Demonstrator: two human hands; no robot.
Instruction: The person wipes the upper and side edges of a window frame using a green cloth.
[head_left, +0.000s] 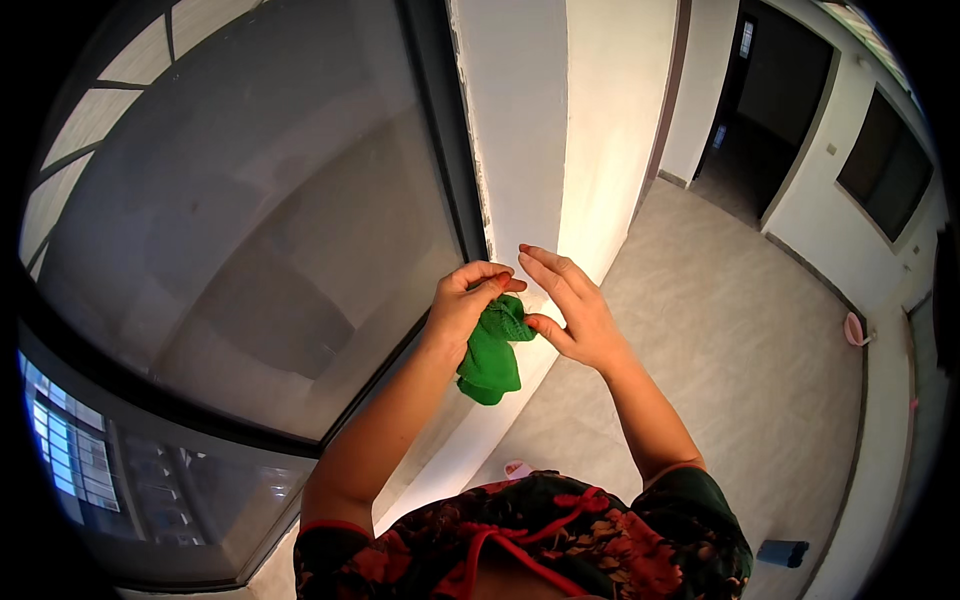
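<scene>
A crumpled green cloth (491, 356) hangs from my left hand (465, 300), whose thumb and fingers pinch its upper end. To its right is my right hand (566, 304), fingers extended and thumb apart from them. The right thumb's tip is at the cloth's edge; whether it touches cannot be told. Beyond the hands stands a white wall end (525, 135), beside a large dark-framed window pane (300, 187) on the left.
Pale floor tiles (720, 315) stretch to the right, towards a dark doorway (772, 112) and a wall window (885, 165). A pink basin (853, 328) lies by the right wall. Lower right is a blue object (782, 553). The black window frame (442, 112) runs close to my left hand.
</scene>
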